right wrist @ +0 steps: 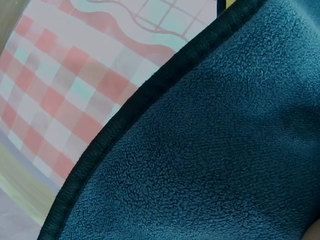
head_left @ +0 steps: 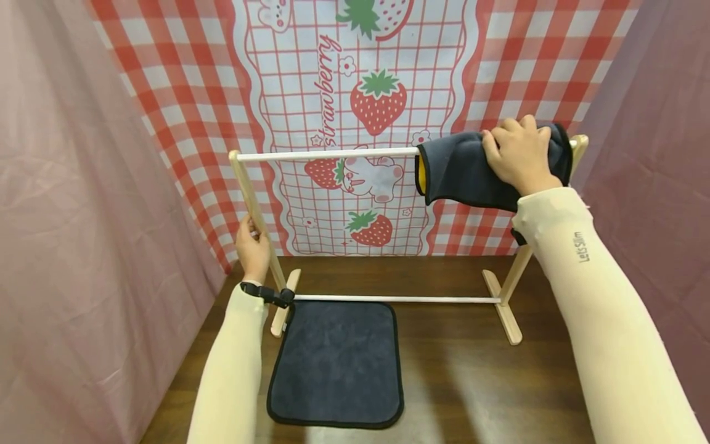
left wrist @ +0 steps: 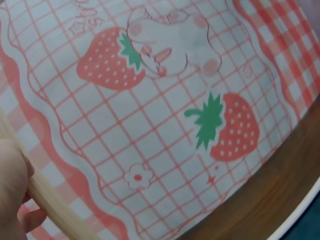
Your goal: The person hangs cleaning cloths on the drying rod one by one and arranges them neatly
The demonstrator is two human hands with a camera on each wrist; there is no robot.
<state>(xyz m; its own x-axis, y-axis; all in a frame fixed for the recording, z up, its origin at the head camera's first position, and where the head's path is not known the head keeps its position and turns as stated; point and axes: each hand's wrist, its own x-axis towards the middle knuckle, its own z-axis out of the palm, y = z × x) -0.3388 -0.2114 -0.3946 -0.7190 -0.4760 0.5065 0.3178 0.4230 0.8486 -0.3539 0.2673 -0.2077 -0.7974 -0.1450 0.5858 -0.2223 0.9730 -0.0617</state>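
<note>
A wooden drying rack with a white top rail (head_left: 327, 154) stands on the table. My left hand (head_left: 254, 251) holds its left post (head_left: 248, 188) about halfway up; in the left wrist view, fingers (left wrist: 32, 220) show around the pale wood. Over the right end of the top rail hangs a dark grey cloth (head_left: 457, 169) with black edging and a yellow underside. From above, my right hand (head_left: 520, 154) grips this cloth at the rail, fingers bent over it. The cloth's fuzzy surface (right wrist: 200, 140) fills most of the right wrist view, with that hand almost wholly hidden.
A second dark grey cloth (head_left: 338, 364) lies flat on the brown table (head_left: 460, 370), in front of the rack's left half. A white lower rail (head_left: 396, 300) joins the two wooden feet. Behind is a strawberry-print checked backdrop (head_left: 377, 105), with pink curtains (head_left: 72, 216) at both sides.
</note>
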